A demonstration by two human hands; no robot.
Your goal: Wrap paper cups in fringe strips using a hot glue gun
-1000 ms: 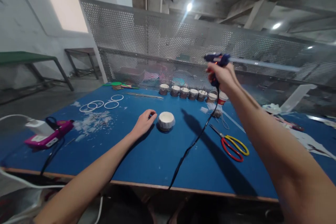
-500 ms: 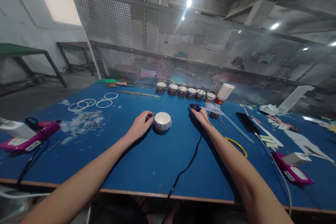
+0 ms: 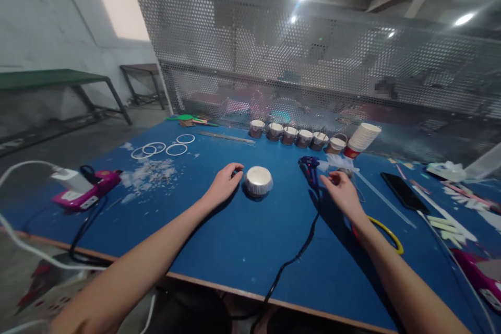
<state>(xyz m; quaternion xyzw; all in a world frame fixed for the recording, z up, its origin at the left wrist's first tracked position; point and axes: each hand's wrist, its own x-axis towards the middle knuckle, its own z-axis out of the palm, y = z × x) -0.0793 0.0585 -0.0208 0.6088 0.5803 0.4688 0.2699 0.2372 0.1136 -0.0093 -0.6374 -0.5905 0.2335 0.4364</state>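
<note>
A small white cup with a grey pleated outside stands on the blue table in front of me. My left hand rests just left of it, fingers loosely bent and apart, with nothing in them. To the right, a dark blue glue gun lies on the table, its black cord running to the front edge. My right hand hovers right of the glue gun, apart from it, thumb and fingers parted and empty.
Several small buckets line the back beside stacked paper cups. White rings and scraps lie left, near a magenta power strip. Right are a phone and a yellow curved handle. Perforated metal screen stands behind.
My right hand has let go of the glue gun and drawn back to the right. The gun now lies on the table. My left hand stays beside the cup; the view has turned left.
</note>
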